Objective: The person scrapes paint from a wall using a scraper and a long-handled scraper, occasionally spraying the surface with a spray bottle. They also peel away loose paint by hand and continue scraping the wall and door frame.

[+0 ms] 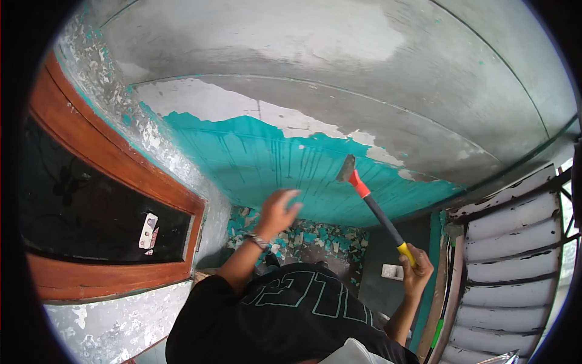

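My right hand (417, 270) is wrapped round the yellow end of a long-handled scraper (383, 217), which has a dark shaft, a red collar and a flat metal blade (347, 168). The blade overlaps the turquoise paint (273, 164) on the wall, just below the ragged edge where the paint stops. With nothing in it, my left hand (279, 212) is raised in front of the lower wall, thumb and fingers apart. A bracelet (258, 241) circles that wrist. Above the torn paint edge, the wall (339, 54) shows bare grey and whitish plaster.
Turquoise and white paint flakes (297, 236) litter the floor by my feet. On the left is a wooden-framed dark window (109, 194) with a sticker. A louvred panel (509, 261) stands to the right, beside a black and green pole (441, 315). A small white box (392, 272) lies near my right arm.
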Motion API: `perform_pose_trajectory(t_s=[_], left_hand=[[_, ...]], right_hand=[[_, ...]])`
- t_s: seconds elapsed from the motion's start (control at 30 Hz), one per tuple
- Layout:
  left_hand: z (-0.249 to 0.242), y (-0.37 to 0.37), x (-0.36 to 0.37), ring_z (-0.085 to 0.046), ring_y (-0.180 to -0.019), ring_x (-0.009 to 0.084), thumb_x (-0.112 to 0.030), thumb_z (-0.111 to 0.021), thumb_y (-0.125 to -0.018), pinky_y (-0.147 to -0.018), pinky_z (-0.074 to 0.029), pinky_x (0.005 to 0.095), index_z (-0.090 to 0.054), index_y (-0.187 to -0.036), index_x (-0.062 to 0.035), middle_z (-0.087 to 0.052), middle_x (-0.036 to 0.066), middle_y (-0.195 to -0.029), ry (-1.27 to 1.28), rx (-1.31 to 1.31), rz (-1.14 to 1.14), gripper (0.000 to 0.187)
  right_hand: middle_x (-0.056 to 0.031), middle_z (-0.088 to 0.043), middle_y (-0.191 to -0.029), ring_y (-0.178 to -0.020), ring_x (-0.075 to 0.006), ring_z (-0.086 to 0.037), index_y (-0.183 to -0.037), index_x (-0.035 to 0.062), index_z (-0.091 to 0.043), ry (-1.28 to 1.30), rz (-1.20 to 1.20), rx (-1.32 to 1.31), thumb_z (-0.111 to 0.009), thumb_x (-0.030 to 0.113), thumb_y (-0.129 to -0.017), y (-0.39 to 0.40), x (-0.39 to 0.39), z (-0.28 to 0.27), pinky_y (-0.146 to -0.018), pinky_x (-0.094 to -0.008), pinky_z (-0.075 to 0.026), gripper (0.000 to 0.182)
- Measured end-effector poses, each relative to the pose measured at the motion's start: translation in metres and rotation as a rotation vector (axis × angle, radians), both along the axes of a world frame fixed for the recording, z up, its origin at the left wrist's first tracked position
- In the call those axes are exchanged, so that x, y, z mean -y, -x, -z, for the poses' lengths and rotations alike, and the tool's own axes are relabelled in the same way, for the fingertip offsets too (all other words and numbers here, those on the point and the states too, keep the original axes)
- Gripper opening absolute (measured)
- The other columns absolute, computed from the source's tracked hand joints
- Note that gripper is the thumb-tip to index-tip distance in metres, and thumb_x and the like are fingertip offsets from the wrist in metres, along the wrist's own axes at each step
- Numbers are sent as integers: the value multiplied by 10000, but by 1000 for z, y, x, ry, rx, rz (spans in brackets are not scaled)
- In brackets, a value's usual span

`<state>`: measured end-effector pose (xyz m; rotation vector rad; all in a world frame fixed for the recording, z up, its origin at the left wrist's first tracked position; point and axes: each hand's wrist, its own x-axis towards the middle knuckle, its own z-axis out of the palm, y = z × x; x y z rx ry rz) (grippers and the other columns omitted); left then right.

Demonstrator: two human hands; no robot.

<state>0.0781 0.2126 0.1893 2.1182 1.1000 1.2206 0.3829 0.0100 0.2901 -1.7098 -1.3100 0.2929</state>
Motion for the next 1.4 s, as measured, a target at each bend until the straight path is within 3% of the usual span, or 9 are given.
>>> perform_pose_trajectory(t_s=[0.07,0.13,0.23,0.3,0.33,0.4,0.43,0.67,1.4], left_hand=[[-53,-62,10,-568,-1035,274,-204,-694,-774,-888,-446,407,-588,-1134,-104,-583,76,-1135,-258,-31,223,389],[-90,-119,19,-549,-1063,259,-224,-712,-750,-916,-425,420,-564,-1158,-109,-541,83,-1203,-424,-14,430,449],[-117,-185,21,-540,-1061,260,-266,-730,-721,-942,-405,443,-554,-1166,-101,-521,95,-1210,-554,-34,472,506],[-126,-214,12,-575,-959,241,-315,-733,-709,-881,-434,411,-582,-1039,-90,-578,74,-1046,-692,-127,445,426],[-126,-223,6,-575,-959,241,-315,-733,-709,-881,-434,411,-582,-1039,-90,-578,74,-1046,-693,-127,439,426],[-121,-238,-8,-596,-835,222,-368,-730,-698,-788,-450,375,-574,-883,-95,-587,39,-844,-436,-290,501,364],[-119,-243,-15,-600,-737,202,-401,-717,-704,-694,-445,354,-531,-766,-109,-558,13,-713,-524,-201,453,352],[-123,-283,-17,-597,-698,187,-445,-695,-707,-646,-438,343,-517,-733,-125,-535,6,-691,-572,-171,492,366],[-104,-286,-26,-585,-643,149,-426,-685,-708,-593,-436,296,-517,-700,-144,-506,-16,-647,-672,-250,465,328]], right_hand=[[-94,-620,-839,-758,-153,-579,-1024,-43,-658,-50,4,80,-728,49,-754,-20,4,-14,-671,-252,-447,294],[-131,-644,-883,-800,-202,-618,-1013,-19,-670,6,18,192,-738,0,-706,-44,8,-33,-711,-290,-484,315],[-132,-642,-879,-762,-204,-615,-1014,-19,-668,-19,-38,308,-738,2,-694,-75,-1,-66,-670,-296,-478,328],[-134,-642,-882,-759,-205,-614,-1014,-20,-668,-22,-72,298,-735,-2,-695,-88,-13,-78,-667,-294,-478,327],[-136,-643,-885,-755,-205,-614,-1015,-20,-667,-32,-97,279,-732,-6,-696,-93,-20,-82,-664,-293,-477,326],[-139,-645,-896,-752,-202,-613,-1016,-21,-666,-26,-127,317,-728,-13,-698,-99,-32,-89,-663,-287,-477,325],[-141,-645,-900,-753,-204,-614,-1014,-23,-665,-29,-136,346,-728,-16,-697,-103,-36,-92,-665,-284,-478,324],[-131,-652,-930,-810,-170,-605,-1018,-26,-670,-48,-141,211,-728,-31,-704,-153,-36,-80,-705,-275,-487,320],[-137,-648,-901,-784,-189,-595,-971,-42,-659,-84,-162,105,-757,59,-729,-161,-44,-48,-723,-287,-467,280]])
